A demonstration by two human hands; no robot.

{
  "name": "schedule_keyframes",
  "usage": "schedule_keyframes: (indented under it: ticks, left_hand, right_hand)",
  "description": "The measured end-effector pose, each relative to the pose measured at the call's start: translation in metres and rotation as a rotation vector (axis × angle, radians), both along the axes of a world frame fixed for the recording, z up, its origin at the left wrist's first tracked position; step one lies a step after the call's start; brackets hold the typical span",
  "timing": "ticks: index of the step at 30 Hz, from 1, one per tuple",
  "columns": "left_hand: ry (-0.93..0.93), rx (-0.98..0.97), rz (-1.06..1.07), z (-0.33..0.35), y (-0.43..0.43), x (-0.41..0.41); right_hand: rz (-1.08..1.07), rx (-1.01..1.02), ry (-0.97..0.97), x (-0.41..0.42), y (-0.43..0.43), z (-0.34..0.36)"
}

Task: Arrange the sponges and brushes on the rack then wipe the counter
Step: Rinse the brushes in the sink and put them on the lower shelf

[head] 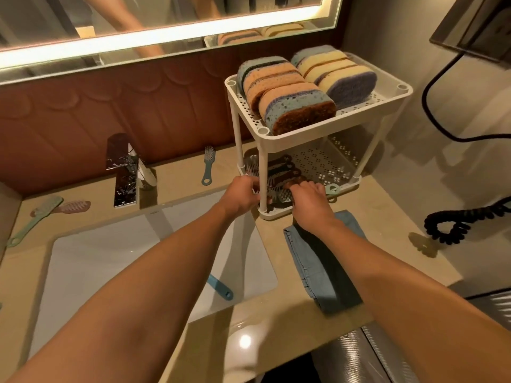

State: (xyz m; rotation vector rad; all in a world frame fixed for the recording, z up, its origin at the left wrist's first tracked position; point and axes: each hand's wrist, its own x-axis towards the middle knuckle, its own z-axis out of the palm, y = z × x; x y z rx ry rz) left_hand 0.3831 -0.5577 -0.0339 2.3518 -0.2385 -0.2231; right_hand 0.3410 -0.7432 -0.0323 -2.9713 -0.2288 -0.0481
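Observation:
A white two-tier rack (398, 91) stands on the counter at the right. Its top shelf holds two rows of sponges (287, 87) standing on edge. On the bottom shelf lie several brushes (284, 170) side by side. My left hand (242, 194) and my right hand (308, 199) both reach into the front of the bottom shelf, fingers curled on a brush there with a green loop handle (331, 189). More brushes lie loose: a blue one (208, 167) behind the sink, a green one (33, 219) and a pink one (73, 207) at the left, a blue handle (221, 288) in the sink.
A folded blue cloth (323, 269) lies on the beige counter (276, 322) in front of the rack. The white sink (110, 261) and a chrome tap (124, 172) are at the left. A black coiled cord (453, 222) lies at the right. A lit mirror (166, 23) hangs behind.

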Motion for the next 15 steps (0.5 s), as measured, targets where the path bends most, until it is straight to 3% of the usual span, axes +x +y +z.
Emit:
schedule_keyframes:
  ticks: [5, 15]
  left_hand:
    - [0.071, -0.017, 0.008, 0.0031, -0.0058, 0.0083]
    - [0.001, 0.056, -0.001, 0.0018, -0.0073, 0.0058]
  right_hand:
    - [0.004, 0.030, 0.003, 0.0006, -0.0008, 0.0008]
    - [0.019, 0.020, 0.042, 0.0039, 0.0006, -0.0028]
